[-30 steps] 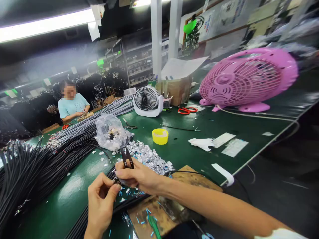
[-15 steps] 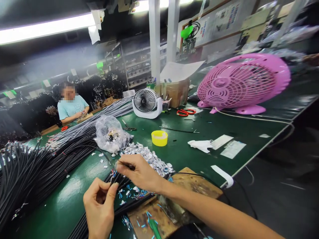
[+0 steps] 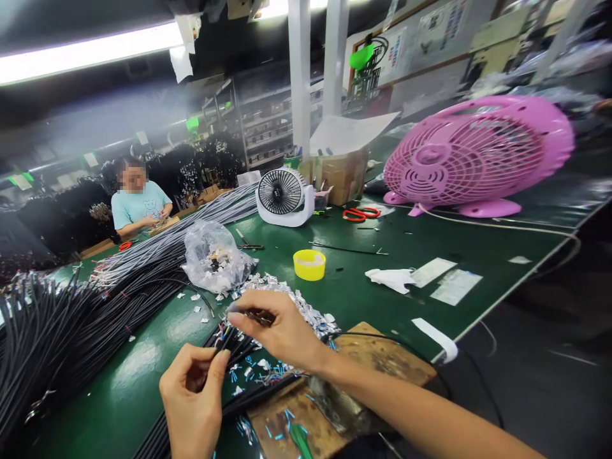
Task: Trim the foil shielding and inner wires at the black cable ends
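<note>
My left hand (image 3: pixel 196 389) is closed, thumb and forefinger pinching a black cable whose stripped end shows thin coloured wires (image 3: pixel 224 331). Just beyond it, my right hand (image 3: pixel 275 328) is closed around a slim dark tool (image 3: pixel 261 315), mostly hidden in the palm, so its kind is unclear. The right fingertips are close to the bared wires. Below the hands, more black cables (image 3: pixel 157 433) lie along the bench. A heap of silvery foil scraps (image 3: pixel 306 306) is behind my right hand, and short blue wire offcuts (image 3: pixel 287 417) lie scattered nearby.
A wooden board (image 3: pixel 382 357) lies under my right forearm, with a green-handled tool (image 3: pixel 299 440) in front. Beyond are a plastic bag (image 3: pixel 210 255), yellow tape roll (image 3: pixel 310 265), white fan (image 3: pixel 284 197), red-handled scissors (image 3: pixel 361 214) and pink fan (image 3: pixel 473 159). Another person (image 3: pixel 141 204) sits at the far left.
My right hand has moved slightly right and up, a little away from my left. More of the coloured wires shows between them. The view has shifted slightly.
</note>
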`<state>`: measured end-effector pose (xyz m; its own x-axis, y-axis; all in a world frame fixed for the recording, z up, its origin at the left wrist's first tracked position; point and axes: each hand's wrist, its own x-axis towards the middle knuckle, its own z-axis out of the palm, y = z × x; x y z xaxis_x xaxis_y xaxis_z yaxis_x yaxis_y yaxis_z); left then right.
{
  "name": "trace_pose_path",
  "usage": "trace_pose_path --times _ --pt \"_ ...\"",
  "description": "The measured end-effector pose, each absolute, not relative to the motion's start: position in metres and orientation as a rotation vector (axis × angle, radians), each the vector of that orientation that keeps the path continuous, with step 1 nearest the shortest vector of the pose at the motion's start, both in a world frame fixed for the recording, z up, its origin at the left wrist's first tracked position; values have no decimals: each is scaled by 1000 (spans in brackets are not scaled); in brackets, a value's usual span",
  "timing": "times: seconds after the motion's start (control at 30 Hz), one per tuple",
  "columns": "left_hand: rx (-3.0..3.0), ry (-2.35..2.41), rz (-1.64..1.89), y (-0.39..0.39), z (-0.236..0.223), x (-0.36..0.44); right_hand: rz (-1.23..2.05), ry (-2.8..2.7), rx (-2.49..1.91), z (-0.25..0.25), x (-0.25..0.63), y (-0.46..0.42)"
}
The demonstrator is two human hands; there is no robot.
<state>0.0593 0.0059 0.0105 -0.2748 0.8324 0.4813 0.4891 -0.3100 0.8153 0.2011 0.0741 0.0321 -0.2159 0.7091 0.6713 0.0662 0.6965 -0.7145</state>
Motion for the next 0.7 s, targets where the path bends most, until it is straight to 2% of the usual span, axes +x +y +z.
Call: trace_pose_path --times 0.2,0.7 --pt "1707 1656 1694 2 12 61 514 -1707 -539 28 202 73" --pt "1788 1629 1557 2 18 60 525 -1886 -271 19 202 79"
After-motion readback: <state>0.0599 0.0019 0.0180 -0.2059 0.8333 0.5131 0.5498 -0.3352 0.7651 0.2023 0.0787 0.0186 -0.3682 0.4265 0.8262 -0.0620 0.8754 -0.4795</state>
